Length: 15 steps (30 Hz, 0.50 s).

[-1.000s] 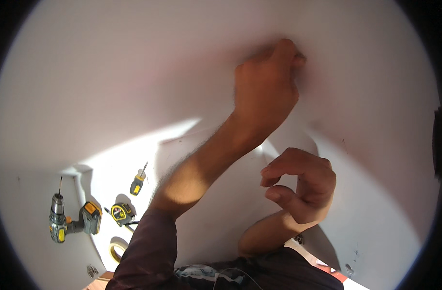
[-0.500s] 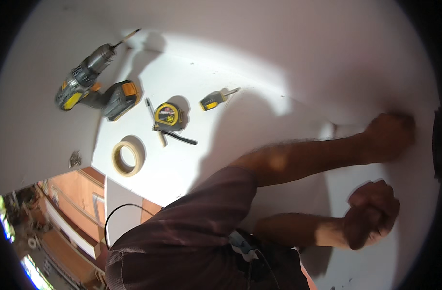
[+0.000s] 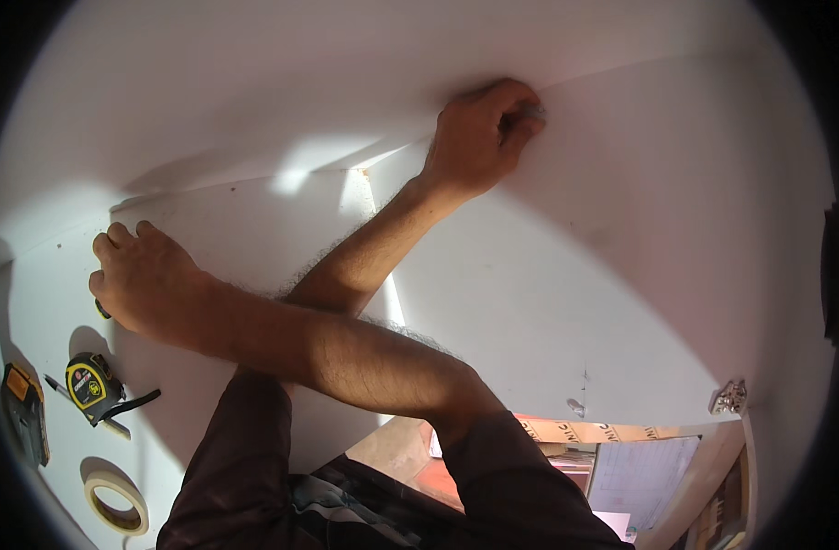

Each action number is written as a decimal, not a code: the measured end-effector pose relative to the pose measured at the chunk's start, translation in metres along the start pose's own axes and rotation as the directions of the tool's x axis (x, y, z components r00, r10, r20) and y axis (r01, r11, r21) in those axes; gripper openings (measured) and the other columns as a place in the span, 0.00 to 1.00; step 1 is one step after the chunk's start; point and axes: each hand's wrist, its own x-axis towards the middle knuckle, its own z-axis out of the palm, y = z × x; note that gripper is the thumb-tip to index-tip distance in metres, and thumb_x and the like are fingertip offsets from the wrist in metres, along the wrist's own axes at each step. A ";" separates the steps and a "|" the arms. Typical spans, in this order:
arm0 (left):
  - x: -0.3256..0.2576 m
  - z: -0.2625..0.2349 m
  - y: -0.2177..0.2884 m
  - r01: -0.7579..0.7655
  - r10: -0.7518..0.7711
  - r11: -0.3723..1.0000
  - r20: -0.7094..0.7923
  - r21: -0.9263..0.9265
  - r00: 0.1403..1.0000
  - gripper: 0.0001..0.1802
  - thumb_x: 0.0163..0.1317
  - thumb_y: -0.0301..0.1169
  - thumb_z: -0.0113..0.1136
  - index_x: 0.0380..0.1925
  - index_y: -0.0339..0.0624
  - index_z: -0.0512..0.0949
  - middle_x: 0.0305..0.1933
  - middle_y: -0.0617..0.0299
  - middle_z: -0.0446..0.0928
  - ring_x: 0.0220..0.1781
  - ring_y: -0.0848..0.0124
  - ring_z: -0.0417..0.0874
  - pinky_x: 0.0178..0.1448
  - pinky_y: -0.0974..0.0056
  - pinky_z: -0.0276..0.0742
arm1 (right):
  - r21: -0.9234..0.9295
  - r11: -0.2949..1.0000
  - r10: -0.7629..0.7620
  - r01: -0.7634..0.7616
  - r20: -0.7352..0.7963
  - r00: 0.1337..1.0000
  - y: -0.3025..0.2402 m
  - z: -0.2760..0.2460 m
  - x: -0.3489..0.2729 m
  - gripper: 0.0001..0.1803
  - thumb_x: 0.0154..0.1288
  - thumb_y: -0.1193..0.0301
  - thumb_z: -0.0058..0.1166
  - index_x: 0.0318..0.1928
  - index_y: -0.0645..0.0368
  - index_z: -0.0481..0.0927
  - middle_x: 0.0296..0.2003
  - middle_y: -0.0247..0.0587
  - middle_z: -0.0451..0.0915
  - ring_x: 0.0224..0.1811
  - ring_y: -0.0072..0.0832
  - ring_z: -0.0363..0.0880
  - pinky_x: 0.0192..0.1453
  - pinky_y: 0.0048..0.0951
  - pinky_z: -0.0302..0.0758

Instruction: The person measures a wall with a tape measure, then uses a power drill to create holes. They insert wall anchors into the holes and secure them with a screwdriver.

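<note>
My forearms cross, the right over the left. My left hand (image 3: 484,137) is up at the seam between two white panels, fingers closed on a small silvery metal piece (image 3: 533,112) that is mostly hidden. On the left, my right hand (image 3: 154,280) is palm down on the white panel with its fingers curled around a screwdriver (image 3: 102,310); only a bit of its black and yellow handle end shows. Just nearer lies a yellow and black tape measure (image 3: 88,385) with a black strap, beside a thin pen-like stick.
A roll of masking tape (image 3: 115,502) lies at lower left. The drill's battery base (image 3: 23,417) shows at the left edge. A metal hinge (image 3: 729,397) sits on the right panel's edge. Beyond it, papers (image 3: 644,477) show below.
My view has turned to the right. My right hand has crossed over my left arm to the screwdriver, which lay uncovered before. Most of the drill has left the view.
</note>
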 end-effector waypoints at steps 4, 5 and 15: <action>-0.001 0.001 -0.001 0.024 -0.023 0.999 -0.043 0.035 0.999 0.10 0.64 0.31 0.76 0.44 0.44 0.88 0.37 0.65 0.90 0.33 0.73 0.88 0.38 0.67 0.83 | 0.041 0.997 0.067 -0.063 -0.090 0.994 0.000 -0.012 -0.022 0.14 0.69 0.66 0.60 0.48 0.61 0.82 0.46 0.49 0.82 0.50 0.42 0.82 0.51 0.43 0.78; -0.002 -0.003 -0.004 0.025 -0.022 0.999 -0.063 0.038 0.998 0.09 0.63 0.32 0.76 0.42 0.45 0.88 0.36 0.66 0.90 0.32 0.74 0.88 0.38 0.67 0.83 | 0.107 0.988 0.119 -0.109 -0.092 0.989 -0.001 -0.021 -0.027 0.16 0.69 0.66 0.60 0.52 0.61 0.81 0.46 0.50 0.81 0.51 0.44 0.82 0.53 0.45 0.78; -0.004 0.006 -0.015 0.000 0.028 0.991 -0.209 0.134 0.978 0.07 0.65 0.38 0.75 0.38 0.52 0.91 0.39 0.69 0.91 0.32 0.73 0.89 0.39 0.66 0.84 | 0.139 0.811 0.574 -0.569 -0.381 0.725 0.022 -0.261 -0.186 0.26 0.75 0.73 0.61 0.68 0.61 0.66 0.45 0.46 0.84 0.34 0.23 0.78 0.37 0.24 0.74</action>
